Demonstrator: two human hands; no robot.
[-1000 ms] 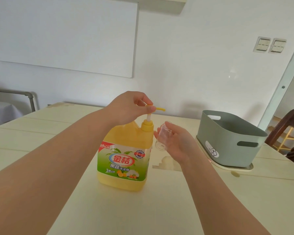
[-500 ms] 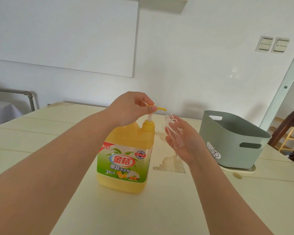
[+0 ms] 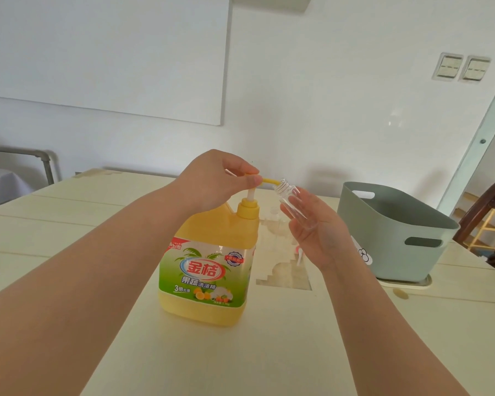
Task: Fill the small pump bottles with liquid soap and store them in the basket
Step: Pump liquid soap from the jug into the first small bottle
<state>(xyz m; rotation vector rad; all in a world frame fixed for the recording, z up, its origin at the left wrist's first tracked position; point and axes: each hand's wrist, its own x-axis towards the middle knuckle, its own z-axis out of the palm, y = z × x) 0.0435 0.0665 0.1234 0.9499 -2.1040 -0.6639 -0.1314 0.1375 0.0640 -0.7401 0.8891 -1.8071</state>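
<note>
A big yellow soap jug (image 3: 209, 261) with a green label stands upright on the table. My left hand (image 3: 215, 178) grips the yellow pump head at its top, fingers closed over it. My right hand (image 3: 315, 227) holds a small clear bottle (image 3: 293, 205), uncapped and tilted, with its threaded mouth right at the tip of the pump's yellow nozzle (image 3: 270, 181). The small bottle looks empty. A grey-green basket (image 3: 395, 232) with cut-out handles stands to the right of my right hand. Behind my right hand, small clear items with a pink part (image 3: 297, 250) lie on the table, mostly hidden.
The pale yellow table (image 3: 269, 352) has a damaged patch (image 3: 286, 277) in its surface near the jug. The basket rests on a cream tray (image 3: 406, 282). A dark wooden chair (image 3: 486, 212) stands at the far right, and a white wall runs behind the table.
My right hand has raised the small bottle from beside the jug's neck and turned it so its mouth meets the nozzle tip. My left hand has stayed on the pump.
</note>
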